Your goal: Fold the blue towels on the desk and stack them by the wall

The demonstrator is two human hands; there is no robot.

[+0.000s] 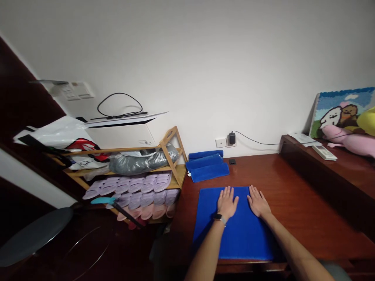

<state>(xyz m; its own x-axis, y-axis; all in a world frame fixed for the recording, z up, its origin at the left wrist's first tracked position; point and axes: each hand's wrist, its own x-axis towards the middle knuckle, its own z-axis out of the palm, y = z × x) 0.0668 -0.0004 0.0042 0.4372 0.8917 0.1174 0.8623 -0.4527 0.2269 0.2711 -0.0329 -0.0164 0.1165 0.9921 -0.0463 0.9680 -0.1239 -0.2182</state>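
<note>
Your two hands lie on a blue cloth, palms down, with neither gripping anything. The left hand (226,203) is flat, its fingers straight and its thumb held out toward the right hand; a watch (218,217) is on the wrist behind these fingers. The right hand (259,202) is likewise flat, its fingers extended near the cloth's far right corner. The blue cloth (238,240) is spread beneath your left fingers and extends from your fingertips back toward you, on a reddish-brown desk (310,207). Just beyond your left fingertips, and to their left, are folded blue cloths (209,173). Farther ahead of the fingers, a black plug (232,138) is in a wall socket. Well to the right of your right fingers are a remote control (324,153) and a pink plush toy (350,140); well to the left of your left fingers is a rack of slippers (136,184).
</note>
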